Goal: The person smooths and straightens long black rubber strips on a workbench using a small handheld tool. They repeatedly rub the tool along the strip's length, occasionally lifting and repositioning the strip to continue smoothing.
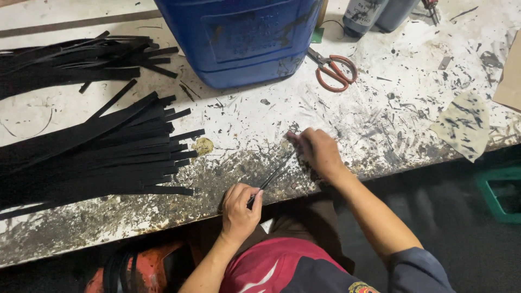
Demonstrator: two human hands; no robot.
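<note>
My left hand (240, 208) pinches the near end of a thin black strip (275, 174) at the front edge of the stained white worktable (244, 116). My right hand (318, 151) grips the far end of the same strip, holding it stretched diagonally just above the tabletop. A large pile of flat black strips (103, 157) lies to the left of my hands. A second heap of black strips (76, 59) lies at the far left.
A big blue plastic container (239, 38) stands at the back centre. Red-handled scissors (334, 69) lie to its right. Two dark bottles (374, 13) stand at the back right. A stained rag (464, 125) lies near the right edge. A green crate (499, 192) is below.
</note>
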